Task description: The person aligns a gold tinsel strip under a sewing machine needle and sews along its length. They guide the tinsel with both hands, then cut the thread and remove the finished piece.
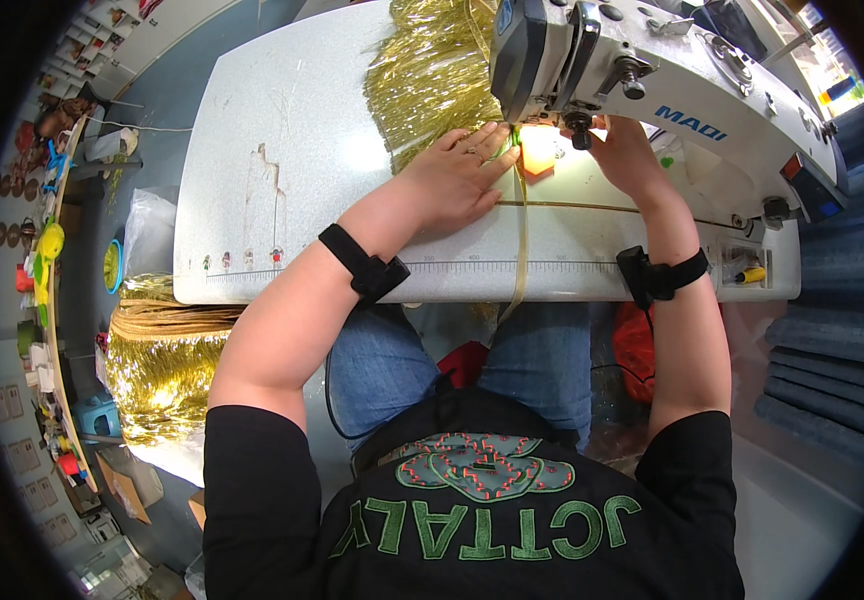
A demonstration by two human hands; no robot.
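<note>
Gold tinsel fringe (432, 82) lies on the white table of a MAQI industrial sewing machine (657, 97), left of its head. My left hand (469, 169) rests flat with spread fingers on the fringe's near right edge, fingertips close to the needle area, which the machine head partly hides. A narrow gold band (522, 247) runs from there over the table's front edge towards my lap. Under the machine arm, right of the lit needle area, is my right hand (619, 154); its fingertips are partly hidden behind a knob, so its hold cannot be told. An orange piece (538, 154) lies under the lamp.
A stack of gold fringe (169, 352) with a tan band edge sits left of my legs. A printed ruler (432, 268) runs along the table's front. A small tray at the right holds a yellow-and-black item (751, 275). A red plastic bag (633, 352) is below the table.
</note>
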